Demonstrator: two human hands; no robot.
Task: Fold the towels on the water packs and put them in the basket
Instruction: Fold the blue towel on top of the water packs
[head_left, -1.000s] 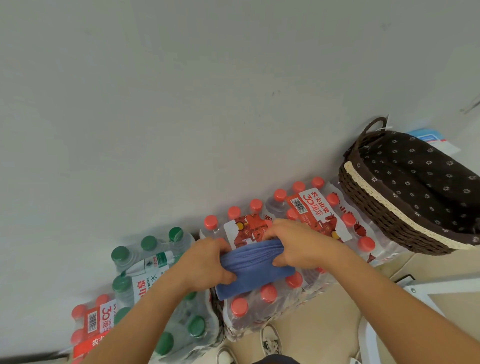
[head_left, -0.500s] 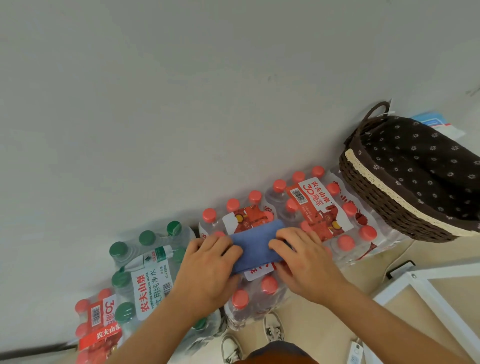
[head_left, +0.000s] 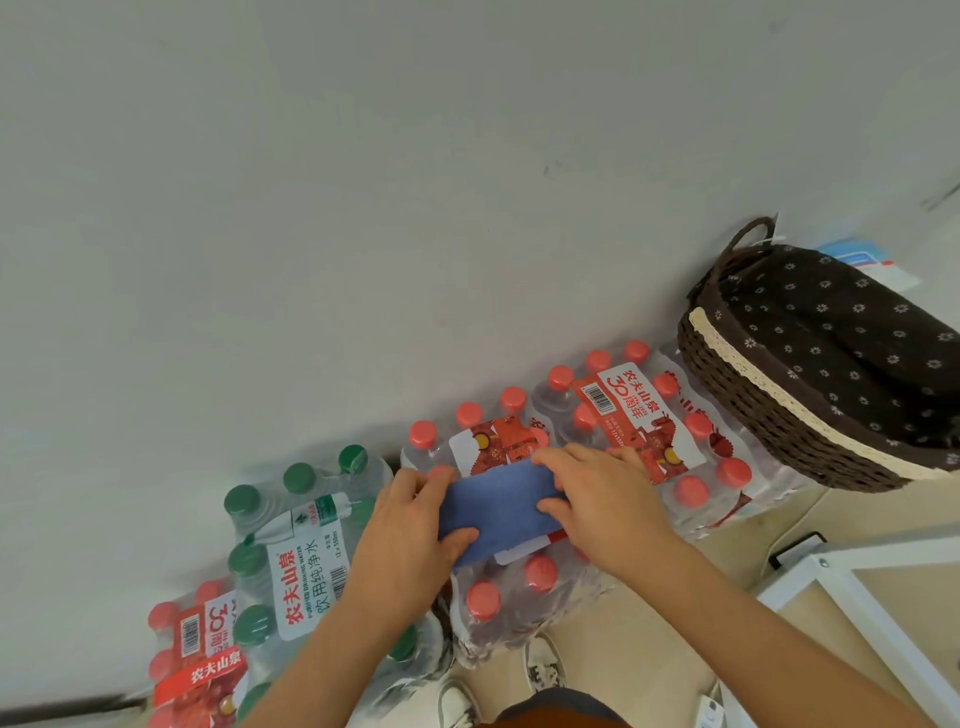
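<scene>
- Several shrink-wrapped water packs (head_left: 691, 488) stand in a row on a beige floor (head_left: 649, 613), against a plain pale grey wall (head_left: 363, 208).
- Left to right: a far-left red-capped pack (head_left: 197, 639), a green-capped pack (head_left: 306, 566), a middle red-capped pack (head_left: 493, 608) and a right red-capped pack (head_left: 639, 410).
- A dark brown wicker basket (head_left: 769, 415) with lace trim and a flower-print liner sits at the right end of the row, by the right red-capped pack. Cannot tell whether it rests on that pack or only beside it.
- A white frame (head_left: 841, 566) is at the lower right, and shoes (head_left: 543, 670) are on the floor near the packs.
- The blue towel (head_left: 498, 514), folded to a compact rectangle, lies on top of the middle red-capped pack, across its caps and label.
- Its long axis runs from hand to hand along the row of packs, the right end angled slightly toward the wall.
- The left hand (head_left: 410, 535) grasps the towel's left end, thumb on top and fingers curled at the far corner.
- The right hand (head_left: 602, 499) grasps the right end, fingers hooked over the far edge and thumb pressed on the cloth.
</scene>
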